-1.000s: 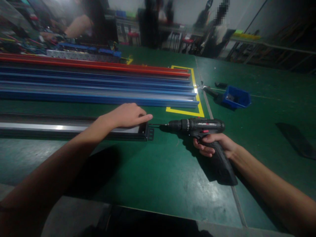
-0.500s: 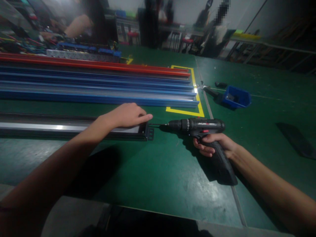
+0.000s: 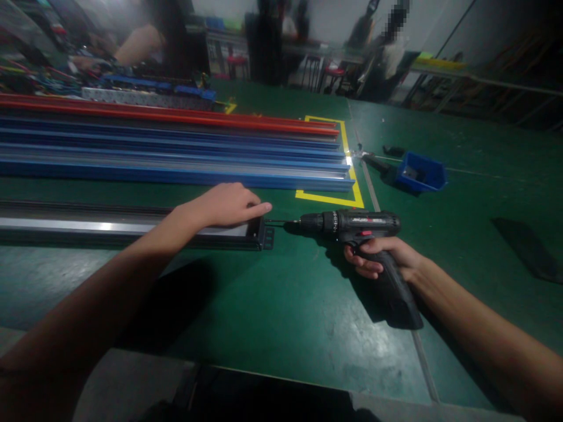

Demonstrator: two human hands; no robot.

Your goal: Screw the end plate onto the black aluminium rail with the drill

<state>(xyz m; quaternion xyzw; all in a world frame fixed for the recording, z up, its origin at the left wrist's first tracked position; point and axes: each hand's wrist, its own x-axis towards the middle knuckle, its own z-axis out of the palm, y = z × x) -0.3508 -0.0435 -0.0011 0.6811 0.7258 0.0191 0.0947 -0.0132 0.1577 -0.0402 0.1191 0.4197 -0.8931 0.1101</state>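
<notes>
A long black metal channel (image 3: pixel 229 242) with a pale strip inside lies on the green table at the left. My left hand (image 3: pixel 226 204) is closed over its right end, thumb pointing right and the other fingers hidden on the far side. A slotted end bracket (image 3: pixel 269 238) sticks out from that end. My right hand (image 3: pixel 382 258) grips a black cordless drill (image 3: pixel 352 224) by its handle, index finger near the trigger. The long thin bit (image 3: pixel 281 221) points left and meets the end plate; the exact contact is too small to make out.
Red rails (image 3: pixel 264 122) and blue rails (image 3: pixel 264 173) lie side by side beyond the channel, inside yellow tape (image 3: pixel 352 170). A blue bin (image 3: pixel 423 173) stands at the right. Another person's arm (image 3: pixel 141 46) is behind, near wires. A dark flat object (image 3: pixel 528 249) lies far right.
</notes>
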